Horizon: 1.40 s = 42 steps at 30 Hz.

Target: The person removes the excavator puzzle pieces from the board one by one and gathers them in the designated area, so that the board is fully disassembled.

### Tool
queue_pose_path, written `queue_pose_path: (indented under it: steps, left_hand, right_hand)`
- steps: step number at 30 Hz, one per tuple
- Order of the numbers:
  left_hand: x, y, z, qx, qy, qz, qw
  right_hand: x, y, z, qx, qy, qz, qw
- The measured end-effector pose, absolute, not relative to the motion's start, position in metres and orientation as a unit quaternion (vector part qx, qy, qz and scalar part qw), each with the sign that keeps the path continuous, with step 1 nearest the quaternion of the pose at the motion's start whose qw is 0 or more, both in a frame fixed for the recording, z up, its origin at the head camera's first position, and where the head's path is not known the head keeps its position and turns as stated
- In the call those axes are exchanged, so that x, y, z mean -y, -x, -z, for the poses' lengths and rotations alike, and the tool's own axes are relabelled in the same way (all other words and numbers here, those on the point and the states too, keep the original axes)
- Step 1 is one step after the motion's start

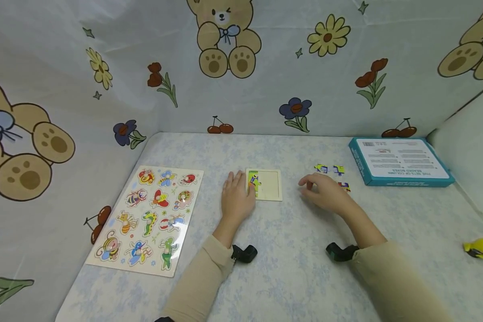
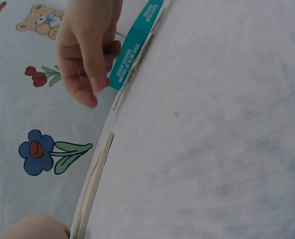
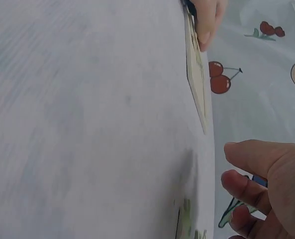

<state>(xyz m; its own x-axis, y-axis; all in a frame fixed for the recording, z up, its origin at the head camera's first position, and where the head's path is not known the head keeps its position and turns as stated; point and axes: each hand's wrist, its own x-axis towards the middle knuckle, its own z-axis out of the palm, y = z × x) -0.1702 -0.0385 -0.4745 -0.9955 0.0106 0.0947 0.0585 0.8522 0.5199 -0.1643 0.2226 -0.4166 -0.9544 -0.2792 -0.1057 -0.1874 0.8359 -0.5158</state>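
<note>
So there's a cloth [image 1: 265, 98] with bears and flowers across the top and left of the frame; below it a pale bluish table [image 1: 290, 277] fills the rest; a bug board [image 1: 154, 237] lies flat at lower left, pretty much packed with cartoon critters; a teal-edged box [image 1: 402, 161] sits toward the right, white face up. Left hand [image 1: 238, 199] is near the middle, fingers laid out straight along the tray's left edge, thumb over its corner, not really gripping anything; right hand [image 1: 324, 190] is right of centre, fingers loosely bent with a gap to the thumb, nothing visible in its hold. The tray [image 1: 270, 185] lies flat mid-frame between the hands, green puzzle bits [image 1: 254, 179] filling its left side, the rest bare; a yellow toy [image 1: 482, 247] is at the far right edge; three loose pieces [image 1: 339, 170] lie just beyond and beside the right hand.
</note>
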Motion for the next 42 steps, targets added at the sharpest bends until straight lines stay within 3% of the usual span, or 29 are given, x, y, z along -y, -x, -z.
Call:
queue_pose_path:
  steps: [14,25,42]
  left_hand:
    - [0.039,0.174,0.476,0.967,0.010,0.249,0.048]
    - [0.040,0.174,0.474,0.969,0.013,0.241,0.051]
    - [0.041,0.175,0.473,0.968,0.013,0.244,0.060]
  right_hand:
    - [-0.130,0.214,0.432,-0.944,0.148,0.284,0.080]
    - [-0.114,0.223,0.440,-0.942,0.157,0.291,0.059]
    - [-0.110,0.223,0.446,-0.937,0.109,0.326,0.068]
